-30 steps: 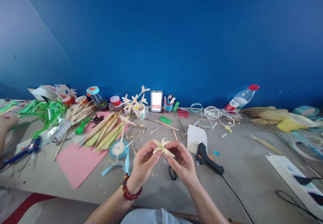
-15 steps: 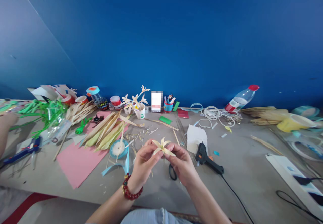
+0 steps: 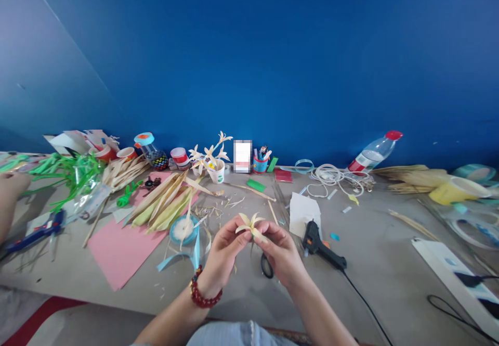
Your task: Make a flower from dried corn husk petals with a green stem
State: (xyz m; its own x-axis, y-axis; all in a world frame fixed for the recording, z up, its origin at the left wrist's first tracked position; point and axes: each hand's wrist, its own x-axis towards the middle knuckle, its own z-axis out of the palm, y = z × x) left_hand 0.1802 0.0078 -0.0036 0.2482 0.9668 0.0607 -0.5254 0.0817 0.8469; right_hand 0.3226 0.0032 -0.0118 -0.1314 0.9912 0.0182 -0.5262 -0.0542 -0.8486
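A pale yellow flower (image 3: 250,225) with pointed petals is pinched between my two hands above the table's middle. My left hand (image 3: 230,244), with a red bead bracelet at the wrist, grips its left side with thumb and fingers. On the flower's right side, my right hand (image 3: 277,247) closes thumb and fingers around the petals. Part of a scissors handle (image 3: 266,266) shows on the table beside my right hand. A black glue gun (image 3: 323,247) lies to the right, close to a torn white sheet (image 3: 304,212).
Corn husks (image 3: 161,205) and pink paper (image 3: 120,255) lie left, near a ribbon roll (image 3: 184,229). A cup (image 3: 217,173) holds similar flowers at the back. A bottle (image 3: 376,151) leans at back right; a power strip (image 3: 448,278) lies right. Another person's hand (image 3: 13,184) is at far left.
The flower has turned slightly between my fingers, and its petals stand more upright. At far left, the other person's hand has shifted a little.
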